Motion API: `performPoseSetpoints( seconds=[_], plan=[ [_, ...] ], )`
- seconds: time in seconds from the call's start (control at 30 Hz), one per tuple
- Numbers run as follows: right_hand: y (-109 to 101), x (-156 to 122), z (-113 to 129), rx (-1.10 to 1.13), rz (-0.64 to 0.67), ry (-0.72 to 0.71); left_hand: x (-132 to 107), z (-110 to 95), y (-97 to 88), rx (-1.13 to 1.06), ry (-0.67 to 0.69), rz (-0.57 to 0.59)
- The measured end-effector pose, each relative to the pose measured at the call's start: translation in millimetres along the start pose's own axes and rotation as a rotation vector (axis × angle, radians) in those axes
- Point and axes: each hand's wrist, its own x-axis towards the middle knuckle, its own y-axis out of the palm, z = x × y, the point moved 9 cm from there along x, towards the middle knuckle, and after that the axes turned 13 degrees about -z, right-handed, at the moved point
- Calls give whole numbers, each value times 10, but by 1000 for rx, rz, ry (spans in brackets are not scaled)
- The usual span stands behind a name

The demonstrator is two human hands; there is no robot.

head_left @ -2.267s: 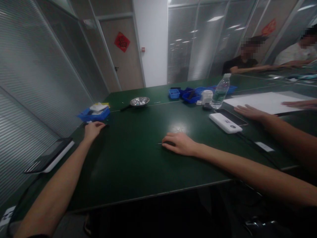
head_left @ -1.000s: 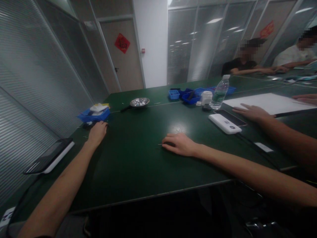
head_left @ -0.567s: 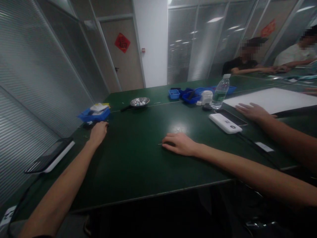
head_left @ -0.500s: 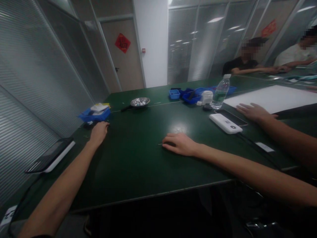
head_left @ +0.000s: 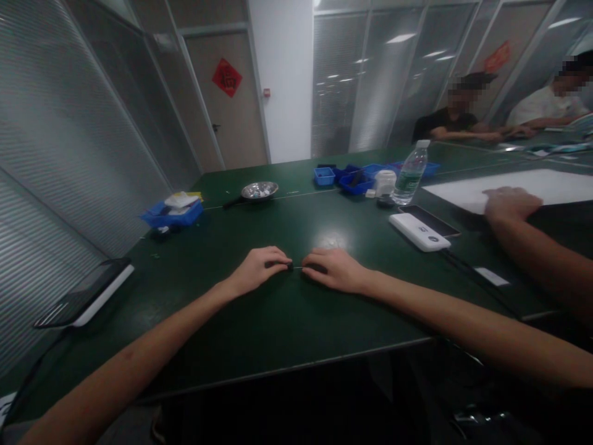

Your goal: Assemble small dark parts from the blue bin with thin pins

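Note:
My left hand (head_left: 259, 271) is closed, thumb and fingertips pinching a small black piece (head_left: 290, 266) whose kind I cannot make out. Facing it, my right hand (head_left: 337, 269) rests low over the green table, fingers curled around something mostly hidden. A thin, light-coloured rod (head_left: 298, 267) sticks out from those fingers and points left at the black piece. Its tip is at or very close to the piece; whether they touch is too small to tell.
A metal pan (head_left: 259, 191) with small items stands ahead. Blue trays (head_left: 172, 215) sit at left and back. To the right are a water bottle (head_left: 410, 174), a white power bank (head_left: 419, 232), a phone (head_left: 428, 220) and a co-worker's hand (head_left: 512, 201) near white board (head_left: 565, 185).
My left hand has come from beside the left blue tray to the middle, bringing the black piece to the rod. My right hand stays put. The co-worker's hand has shifted right.

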Motion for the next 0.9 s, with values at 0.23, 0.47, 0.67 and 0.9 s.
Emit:
performPoseSetpoints(
  seconds=[0.23,0.47,0.67,0.9],
  plan=[
    [-11,4,-5,-16,-16,1,-86,12,97,27,-38,9],
    [-24,-7,-32,20,-39,18,-90,4,117,15,-38,6],
    [-17,3,17,17,-8,6,-96,-31,139,-35,-25,24],
    [36,20,76,8,25,-27,-85,-90,178,-50,10,34]
  ],
)
